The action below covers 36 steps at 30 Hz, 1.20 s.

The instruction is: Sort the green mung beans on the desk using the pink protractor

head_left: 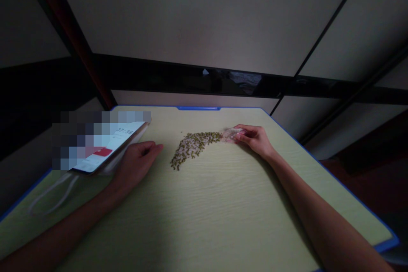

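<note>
A curved pile of small pieces [194,144], green and whitish, lies spread on the table. They look like beans or grains, too small to name surely. At the pile's right end my right hand [253,138] is closed on a small clear plastic bag [231,135] with pinkish marks. The bag is slightly blurred and its near end meets the pieces. To the left of the pile, my left hand [135,161] rests with curled fingers, thumb side up, apart from the pieces. Nothing shows in it.
A lit phone [110,146], partly pixelated, leans on the left of the table beside my left hand. A white cord loop [51,208] lies below it. The pale wood-grain table [197,221] has a blue edge. Light cabinet panels [191,21] stand behind.
</note>
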Each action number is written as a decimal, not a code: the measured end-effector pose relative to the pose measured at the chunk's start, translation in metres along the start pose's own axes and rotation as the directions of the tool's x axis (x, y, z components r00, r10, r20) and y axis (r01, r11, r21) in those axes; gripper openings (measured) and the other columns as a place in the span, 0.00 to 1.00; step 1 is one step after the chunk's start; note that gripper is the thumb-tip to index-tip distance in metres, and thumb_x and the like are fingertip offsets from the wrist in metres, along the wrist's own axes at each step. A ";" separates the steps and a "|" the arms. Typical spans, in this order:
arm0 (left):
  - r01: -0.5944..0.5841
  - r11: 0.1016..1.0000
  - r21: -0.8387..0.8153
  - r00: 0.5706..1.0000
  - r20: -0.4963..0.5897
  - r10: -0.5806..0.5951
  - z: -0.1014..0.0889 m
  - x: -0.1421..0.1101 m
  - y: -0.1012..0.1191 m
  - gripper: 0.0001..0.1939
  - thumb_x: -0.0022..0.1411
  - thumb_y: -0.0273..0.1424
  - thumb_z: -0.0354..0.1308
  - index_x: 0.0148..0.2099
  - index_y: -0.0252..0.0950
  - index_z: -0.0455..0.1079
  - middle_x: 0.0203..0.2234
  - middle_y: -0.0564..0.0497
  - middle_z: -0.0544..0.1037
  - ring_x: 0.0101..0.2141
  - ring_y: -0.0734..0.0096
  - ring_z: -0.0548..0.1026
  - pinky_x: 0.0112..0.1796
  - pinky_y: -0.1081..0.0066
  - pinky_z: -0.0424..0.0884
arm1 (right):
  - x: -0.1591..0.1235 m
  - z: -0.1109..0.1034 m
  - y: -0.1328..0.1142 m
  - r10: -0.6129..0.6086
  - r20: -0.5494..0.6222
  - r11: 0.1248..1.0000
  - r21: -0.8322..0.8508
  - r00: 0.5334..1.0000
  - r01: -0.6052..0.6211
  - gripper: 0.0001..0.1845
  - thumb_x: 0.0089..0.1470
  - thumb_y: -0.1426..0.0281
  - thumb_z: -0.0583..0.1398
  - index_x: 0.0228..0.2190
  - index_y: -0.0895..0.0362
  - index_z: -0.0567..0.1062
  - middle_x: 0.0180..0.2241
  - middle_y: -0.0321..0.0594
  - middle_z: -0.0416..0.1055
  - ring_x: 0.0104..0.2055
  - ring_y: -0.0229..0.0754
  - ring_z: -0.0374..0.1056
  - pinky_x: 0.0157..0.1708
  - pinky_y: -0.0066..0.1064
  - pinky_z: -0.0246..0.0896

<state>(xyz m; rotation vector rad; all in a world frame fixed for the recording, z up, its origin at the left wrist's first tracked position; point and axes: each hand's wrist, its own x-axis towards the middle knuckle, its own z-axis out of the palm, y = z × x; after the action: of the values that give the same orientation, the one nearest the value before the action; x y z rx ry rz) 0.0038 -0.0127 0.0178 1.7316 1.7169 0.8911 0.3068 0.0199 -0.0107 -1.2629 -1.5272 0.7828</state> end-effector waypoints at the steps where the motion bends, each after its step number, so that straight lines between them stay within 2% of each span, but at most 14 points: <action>1: -0.003 1.000 0.004 1.000 -0.002 0.003 0.000 0.000 0.000 0.16 0.51 0.38 0.46 0.16 0.38 0.48 0.11 0.60 0.51 0.17 0.79 0.53 0.21 0.75 0.50 | 0.000 0.000 0.000 0.001 0.000 1.000 0.001 1.000 -0.001 0.18 0.37 0.64 0.63 0.32 0.61 0.75 0.20 0.36 0.71 0.21 0.38 0.65 0.25 0.30 0.63; 12: -0.004 1.000 -0.003 1.000 0.001 0.004 0.000 0.001 -0.001 0.16 0.50 0.38 0.46 0.16 0.38 0.47 0.12 0.60 0.50 0.17 0.79 0.53 0.21 0.75 0.50 | 0.000 0.001 -0.001 -0.014 -0.024 1.000 -0.025 1.000 0.014 0.18 0.36 0.65 0.63 0.32 0.62 0.75 0.17 0.35 0.68 0.20 0.36 0.62 0.22 0.27 0.59; 21: 0.013 1.000 0.004 1.000 0.000 -0.013 0.000 -0.001 0.001 0.17 0.51 0.38 0.46 0.16 0.38 0.47 0.11 0.60 0.50 0.17 0.79 0.53 0.20 0.75 0.50 | -0.001 0.002 -0.002 -0.010 -0.008 1.000 -0.023 1.000 0.010 0.18 0.37 0.65 0.63 0.33 0.61 0.75 0.19 0.36 0.70 0.21 0.37 0.65 0.24 0.28 0.61; 36: 0.001 1.000 -0.009 1.000 0.004 -0.001 0.000 0.000 0.000 0.17 0.51 0.38 0.46 0.16 0.38 0.48 0.11 0.60 0.51 0.16 0.79 0.53 0.20 0.75 0.50 | -0.002 0.009 -0.003 -0.056 -0.005 0.998 -0.034 0.998 0.056 0.16 0.39 0.66 0.62 0.33 0.61 0.75 0.19 0.36 0.70 0.20 0.36 0.64 0.23 0.27 0.60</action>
<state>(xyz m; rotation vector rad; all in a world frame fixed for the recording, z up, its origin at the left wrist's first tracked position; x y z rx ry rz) 0.0038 -0.0127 0.0173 1.7256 1.7086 0.8936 0.2978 0.0184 -0.0116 -1.2405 -1.5697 0.7193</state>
